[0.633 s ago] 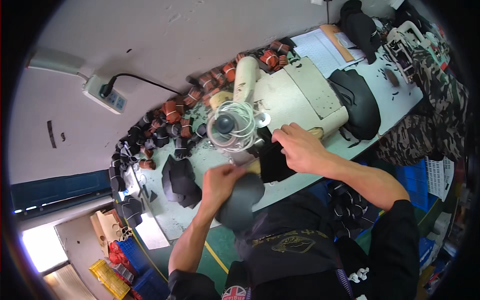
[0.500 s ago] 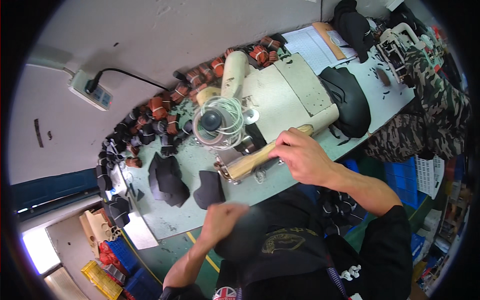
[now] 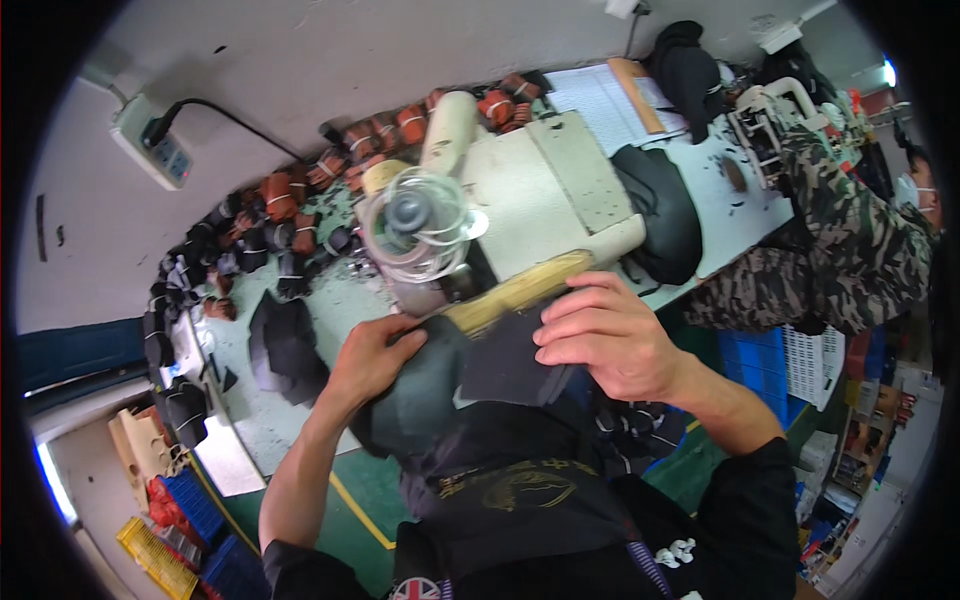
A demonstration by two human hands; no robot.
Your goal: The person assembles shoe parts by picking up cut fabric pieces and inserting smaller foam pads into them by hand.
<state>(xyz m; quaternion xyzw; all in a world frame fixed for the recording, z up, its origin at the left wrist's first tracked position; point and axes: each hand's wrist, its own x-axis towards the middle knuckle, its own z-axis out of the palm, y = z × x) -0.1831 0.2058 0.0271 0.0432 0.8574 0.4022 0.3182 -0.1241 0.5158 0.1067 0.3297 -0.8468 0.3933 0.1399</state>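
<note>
My left hand (image 3: pixel 375 365) pinches the upper edge of a dark rounded piece of sheet material (image 3: pixel 420 390), thumb in front and fingers partly hidden. My right hand (image 3: pixel 620 340) has its fingers bent against a flat dark grey piece (image 3: pixel 515 360), holding it between fingers and thumb; the thumb is hidden. Whether these two pieces are joined I cannot tell. Both are just in front of a yellow strip (image 3: pixel 530 288) along the near edge of a cream-coloured machine (image 3: pixel 545 190). A coil of pale tubing or cord (image 3: pixel 415 225) hangs round the machine's left end.
Bundles of tied brown and black pieces (image 3: pixel 285 195) line the wall side of the table (image 3: pixel 250 430). Dark cut pieces (image 3: pixel 285 345) lie on the left. A black bag-like thing (image 3: pixel 660 215) rests right of the machine. A co-worker in camouflage clothing (image 3: pixel 860 220) is at the right.
My left hand has risen from near my lap to the machine's front with dark material. My right hand has left the yellow strip and now holds a flat dark piece. The view has shifted slightly.
</note>
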